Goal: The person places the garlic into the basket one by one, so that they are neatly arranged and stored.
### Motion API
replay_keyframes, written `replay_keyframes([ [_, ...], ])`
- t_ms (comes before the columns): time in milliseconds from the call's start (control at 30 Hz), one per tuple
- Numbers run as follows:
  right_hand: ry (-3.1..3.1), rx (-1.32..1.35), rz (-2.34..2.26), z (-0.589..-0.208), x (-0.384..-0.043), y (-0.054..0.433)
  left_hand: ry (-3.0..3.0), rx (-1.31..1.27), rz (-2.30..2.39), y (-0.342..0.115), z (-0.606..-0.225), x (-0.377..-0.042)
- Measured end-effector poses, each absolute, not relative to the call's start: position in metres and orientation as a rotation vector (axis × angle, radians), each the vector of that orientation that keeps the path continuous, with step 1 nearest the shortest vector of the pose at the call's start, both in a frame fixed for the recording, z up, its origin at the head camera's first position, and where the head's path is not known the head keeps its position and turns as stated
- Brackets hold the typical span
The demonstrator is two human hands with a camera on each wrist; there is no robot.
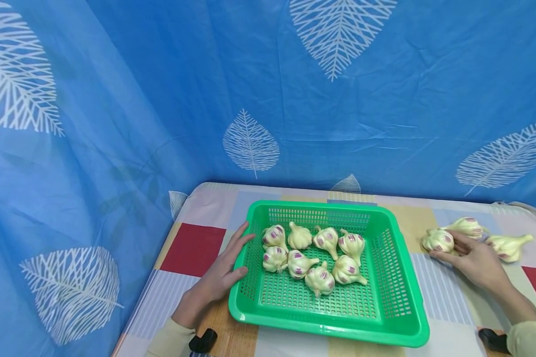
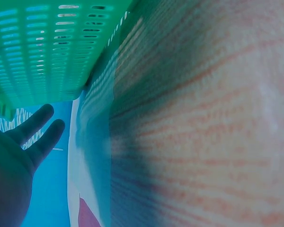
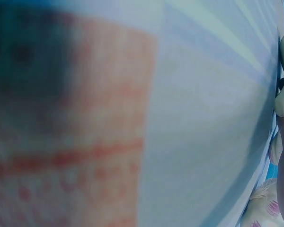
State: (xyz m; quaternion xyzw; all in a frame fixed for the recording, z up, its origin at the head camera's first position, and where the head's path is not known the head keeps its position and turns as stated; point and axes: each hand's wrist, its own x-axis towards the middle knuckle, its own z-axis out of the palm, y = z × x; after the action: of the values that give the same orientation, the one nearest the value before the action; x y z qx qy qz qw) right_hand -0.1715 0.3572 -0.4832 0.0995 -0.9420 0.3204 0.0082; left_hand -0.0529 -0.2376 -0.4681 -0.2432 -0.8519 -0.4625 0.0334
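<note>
A green plastic basket (image 1: 335, 332) with slotted walls holds several garlic bulbs (image 1: 320, 281), pale with purple streaks, grouped toward its left and middle. My left hand (image 1: 221, 270) is at the basket's left rim with fingers extended and spread; in the left wrist view its fingers (image 2: 45, 137) show below the slotted wall. To the basket's right, my right hand (image 1: 475, 258) holds a garlic bulb (image 1: 438, 241) between thumb and fingers, low over the cloth. Beyond that hand lies another garlic bulb (image 1: 466, 227), and a third garlic bulb (image 1: 510, 247) lies to its right.
A patchwork-patterned cloth (image 1: 446, 292) covers the table, with a wood-patterned patch (image 1: 232, 329) in front at the left. Blue sheeting with white leaf prints (image 1: 251, 144) hangs behind the table and along its left side.
</note>
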Motion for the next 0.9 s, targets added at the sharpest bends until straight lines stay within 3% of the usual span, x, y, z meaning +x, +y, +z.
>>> replay_keyframes([
  [400, -2.950, 0.268, 1.158, -0.465, -0.165, 0.352, -2.629, -0.756, -1.403, -0.240, -0.471, -0.053],
  [900, -2.926, 0.262, 1.153, -0.387, -0.159, 0.345, -2.624, -0.758, -1.398, -0.239, -0.472, -0.053],
])
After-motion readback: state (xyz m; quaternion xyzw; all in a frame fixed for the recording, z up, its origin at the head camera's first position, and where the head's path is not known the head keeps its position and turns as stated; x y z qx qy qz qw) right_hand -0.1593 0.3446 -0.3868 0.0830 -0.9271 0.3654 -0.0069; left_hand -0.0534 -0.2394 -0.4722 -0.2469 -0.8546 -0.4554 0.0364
